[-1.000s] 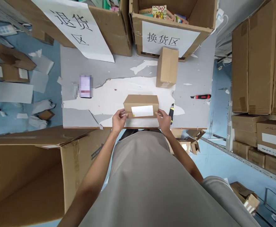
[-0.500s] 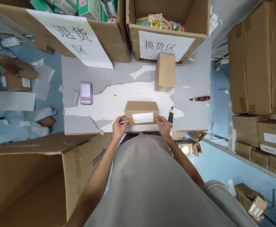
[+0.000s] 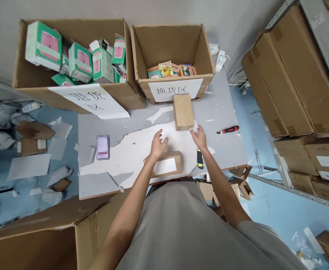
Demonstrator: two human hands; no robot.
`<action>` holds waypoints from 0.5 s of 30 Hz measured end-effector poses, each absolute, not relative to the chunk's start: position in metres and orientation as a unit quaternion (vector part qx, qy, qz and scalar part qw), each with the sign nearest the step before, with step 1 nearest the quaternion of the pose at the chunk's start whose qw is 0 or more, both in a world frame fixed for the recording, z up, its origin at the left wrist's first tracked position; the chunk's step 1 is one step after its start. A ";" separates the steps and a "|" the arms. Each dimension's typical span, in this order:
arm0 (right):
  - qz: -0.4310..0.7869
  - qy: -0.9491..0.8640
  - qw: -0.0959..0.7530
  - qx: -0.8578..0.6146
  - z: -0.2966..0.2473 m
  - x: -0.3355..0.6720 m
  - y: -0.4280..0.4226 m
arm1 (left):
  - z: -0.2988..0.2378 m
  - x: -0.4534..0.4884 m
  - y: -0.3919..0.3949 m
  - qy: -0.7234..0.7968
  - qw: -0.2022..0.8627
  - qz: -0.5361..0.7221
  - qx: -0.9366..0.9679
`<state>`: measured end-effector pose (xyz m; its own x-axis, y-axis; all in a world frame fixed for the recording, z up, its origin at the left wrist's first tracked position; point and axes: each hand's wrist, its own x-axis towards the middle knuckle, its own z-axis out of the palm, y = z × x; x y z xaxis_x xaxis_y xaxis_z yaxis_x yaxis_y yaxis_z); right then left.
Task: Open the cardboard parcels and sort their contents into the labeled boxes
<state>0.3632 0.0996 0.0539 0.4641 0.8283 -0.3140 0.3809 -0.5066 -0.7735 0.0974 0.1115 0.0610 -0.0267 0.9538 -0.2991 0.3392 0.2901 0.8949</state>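
Table (image 3: 220, 150): grey, torn to white at the centre of the frame.
Left hand (image 3: 158, 146): fingers spread, grasping nothing; just above the labelled box (image 3: 167, 165), lower centre.
Right hand (image 3: 199, 138): fingers loosely curved, nothing gripped; tips at the lower right corner of the plain carton (image 3: 182, 108), contact cannot be told.
Plain carton: right of centre, in front of the right open box (image 3: 170, 43), upper centre.
Yellow-black cutter (image 3: 200, 159): just beside the right wrist.
Red-black cutter (image 3: 228, 129): right of frame, well apart.
Step, judged: reaching for the plain carton, not yet held.
Next move, judged: calls for the left hand at the carton's left side, pressing evenly against the right.
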 end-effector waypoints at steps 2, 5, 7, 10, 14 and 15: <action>0.368 -0.366 0.320 -0.793 0.051 0.371 0.130 | 0.059 0.137 0.148 0.626 0.528 0.304 0.486; 0.388 -0.390 0.339 -0.764 0.046 0.370 0.150 | 0.059 0.178 0.177 0.611 0.553 0.271 0.497; 0.397 -0.418 0.348 -0.739 0.042 0.362 0.148 | 0.060 0.187 0.180 0.606 0.554 0.262 0.507; 0.413 -0.437 0.348 -0.719 0.038 0.344 0.134 | 0.060 0.175 0.169 0.626 0.521 0.277 0.510; 0.444 -0.443 0.363 -0.690 0.036 0.311 0.125 | 0.056 0.140 0.158 0.664 0.470 0.302 0.498; 0.450 -0.446 0.362 -0.684 0.036 0.303 0.127 | 0.055 0.132 0.158 0.671 0.466 0.306 0.489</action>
